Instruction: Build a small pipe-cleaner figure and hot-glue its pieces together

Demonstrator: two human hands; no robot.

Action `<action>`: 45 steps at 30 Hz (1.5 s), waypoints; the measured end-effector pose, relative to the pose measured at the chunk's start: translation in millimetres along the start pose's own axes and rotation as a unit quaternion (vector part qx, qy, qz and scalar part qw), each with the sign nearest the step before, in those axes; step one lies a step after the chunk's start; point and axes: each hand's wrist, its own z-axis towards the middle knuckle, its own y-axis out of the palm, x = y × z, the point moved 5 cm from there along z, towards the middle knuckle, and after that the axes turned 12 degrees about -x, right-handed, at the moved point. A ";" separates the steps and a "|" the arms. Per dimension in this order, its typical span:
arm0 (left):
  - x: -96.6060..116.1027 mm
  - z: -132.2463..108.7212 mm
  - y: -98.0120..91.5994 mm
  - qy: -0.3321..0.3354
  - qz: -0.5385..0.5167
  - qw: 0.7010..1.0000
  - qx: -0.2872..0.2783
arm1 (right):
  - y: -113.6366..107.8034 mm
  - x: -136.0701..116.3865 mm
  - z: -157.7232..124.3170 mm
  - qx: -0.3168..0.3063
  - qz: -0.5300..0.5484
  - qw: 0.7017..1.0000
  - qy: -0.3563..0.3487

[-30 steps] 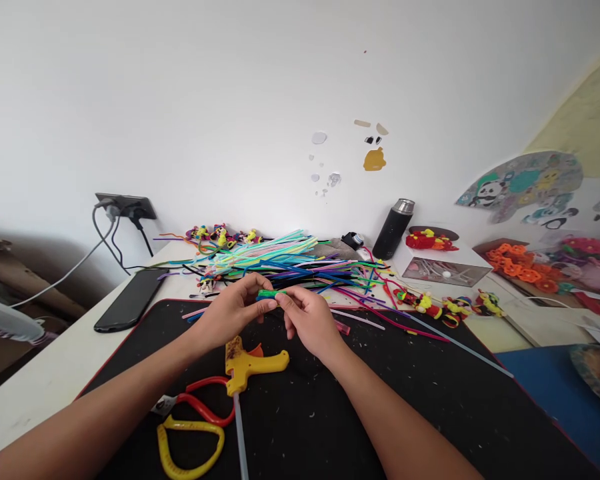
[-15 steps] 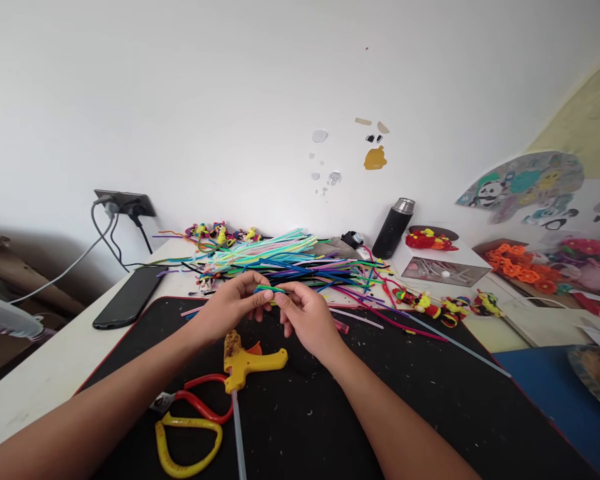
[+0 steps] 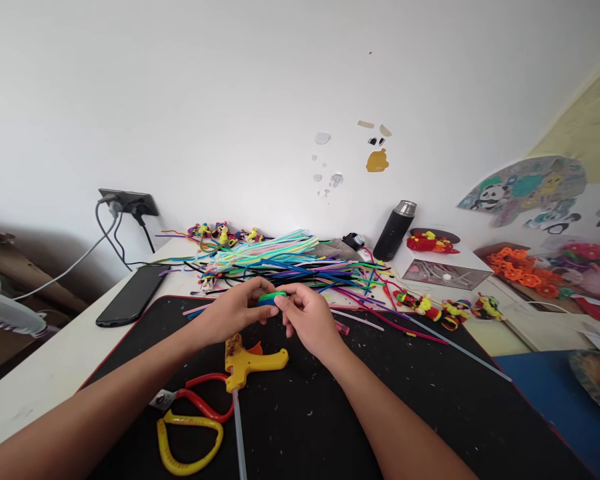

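Observation:
Between my two hands, above the black mat [image 3: 300,413], is a small piece of green and blue pipe cleaner [image 3: 271,298]. My left hand [image 3: 236,311] pinches its left side, with the thumb below and the index finger arched over the top. My right hand [image 3: 311,319] grips the right end between thumb and bent fingers. Fingers cover part of the piece, so its full shape is hidden. Just below my hands lies a yellow hot glue gun [image 3: 247,363] with a clear glue stick in it. Scissors [image 3: 193,470] with one red and one yellow handle rest beside it.
A heap of colourful pipe cleaners [image 3: 290,257] spreads behind my hands. Small pipe-cleaner figures [image 3: 425,307] lie at the right. A black bottle [image 3: 395,230] stands near a white box [image 3: 445,270]. On the left are a phone [image 3: 133,297] and a wall socket [image 3: 129,202] with cables.
The piece has been turned in my fingers, so more of its green and blue surface shows. My hands remain close together in nearly the same place.

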 end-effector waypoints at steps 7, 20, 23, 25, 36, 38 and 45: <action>2.7 -0.3 -1.9 -0.008 0.122 0.992 0.009 | -0.1 1.7 0.9 0.001 0.035 0.999 -0.012; 0.2 1.1 1.3 0.005 0.069 0.998 0.003 | -0.8 0.2 2.4 -0.001 0.058 0.998 -0.013; -0.8 1.2 1.4 0.009 0.062 0.998 0.005 | -0.3 -1.7 1.9 0.000 0.068 0.998 -0.013; -2.1 1.5 1.3 0.013 0.044 0.999 0.009 | -0.5 -2.4 1.6 0.002 0.073 0.997 -0.013; 3.0 2.9 5.9 0.021 -0.011 1.000 -0.008 | 0.6 -2.5 1.0 -0.002 0.072 0.997 0.001; 4.0 3.0 7.1 0.016 -0.005 1.000 -0.015 | 0.8 -1.9 1.1 -0.001 0.065 0.998 0.005; 2.8 2.3 9.4 0.021 0.001 1.000 -0.022 | 2.2 -2.0 0.8 -0.007 0.065 0.998 0.005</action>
